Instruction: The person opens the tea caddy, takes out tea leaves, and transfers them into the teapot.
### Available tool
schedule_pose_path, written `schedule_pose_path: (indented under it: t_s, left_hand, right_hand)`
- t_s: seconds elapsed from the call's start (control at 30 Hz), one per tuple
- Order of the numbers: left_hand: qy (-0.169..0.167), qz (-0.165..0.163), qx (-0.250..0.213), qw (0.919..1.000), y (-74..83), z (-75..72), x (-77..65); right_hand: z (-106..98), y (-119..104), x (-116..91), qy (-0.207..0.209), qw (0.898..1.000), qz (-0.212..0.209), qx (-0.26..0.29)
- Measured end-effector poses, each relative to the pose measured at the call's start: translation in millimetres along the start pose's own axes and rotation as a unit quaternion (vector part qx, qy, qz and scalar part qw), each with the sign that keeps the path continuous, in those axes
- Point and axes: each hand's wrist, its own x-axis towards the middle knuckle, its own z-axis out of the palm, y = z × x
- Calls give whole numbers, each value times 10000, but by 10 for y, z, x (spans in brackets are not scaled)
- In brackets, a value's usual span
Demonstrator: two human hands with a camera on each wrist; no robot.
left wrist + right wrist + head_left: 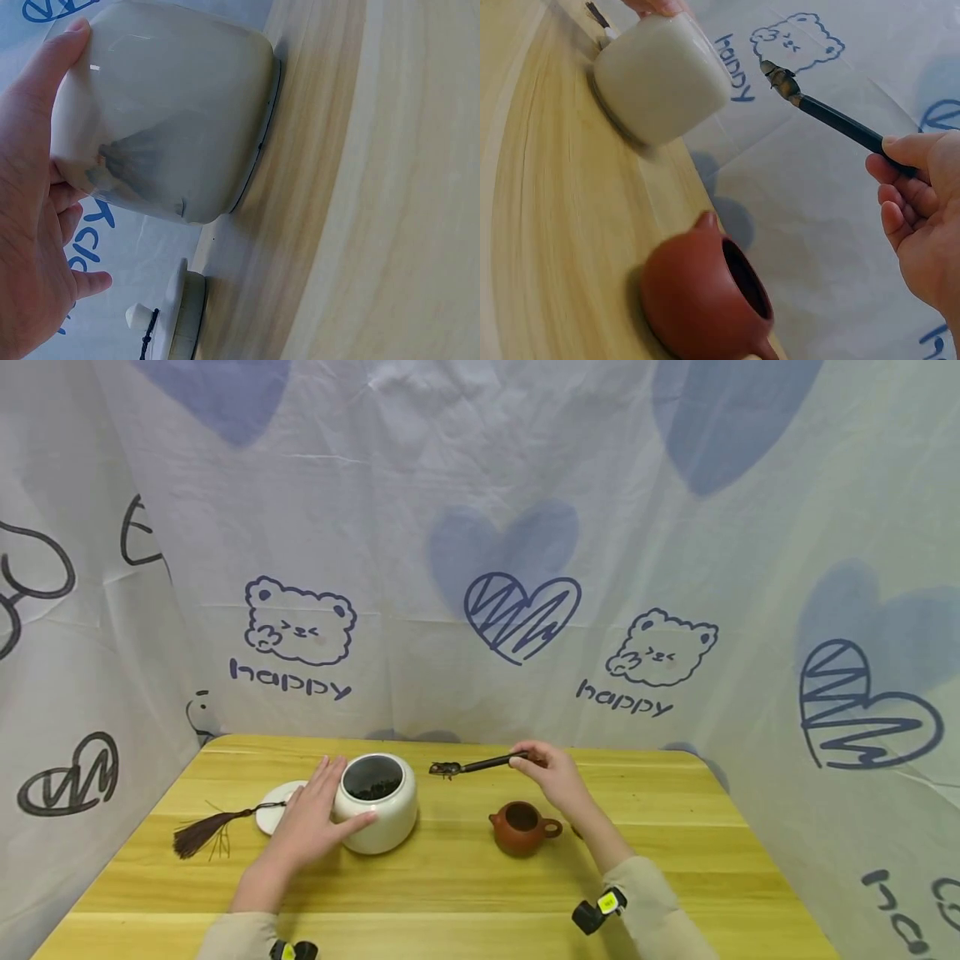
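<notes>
Jar (392, 831) of dark leaves (373, 791) toward the desk's (442, 897) back-left corner, left hand (311, 828) gripping its side, right hand (557, 778) pinching a loaded scoop (486, 763) near the back edge, reddish teapot (517, 838) nearer the right edge.

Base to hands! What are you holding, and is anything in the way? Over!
Left grip holding white jar. Right grip pinching dark scoop, dark bits aboard, held aloft. Teapot uncovered, nothing seen blocking scoop from it.
</notes>
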Motion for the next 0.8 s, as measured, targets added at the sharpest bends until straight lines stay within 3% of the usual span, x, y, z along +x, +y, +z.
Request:
schedule_pose_path:
  t_s: [0.33, 0.8]
  left_hand:
    - [21, -2, -18, 10000, 12, -4, -3]
    - [-6, -6, -39, 10000, -10, 10, 7]
  right_hand:
    - [-313, 147, -212, 272, 9996, 76, 98]
    - [-634, 478, -583, 865, 9942, 527, -356]
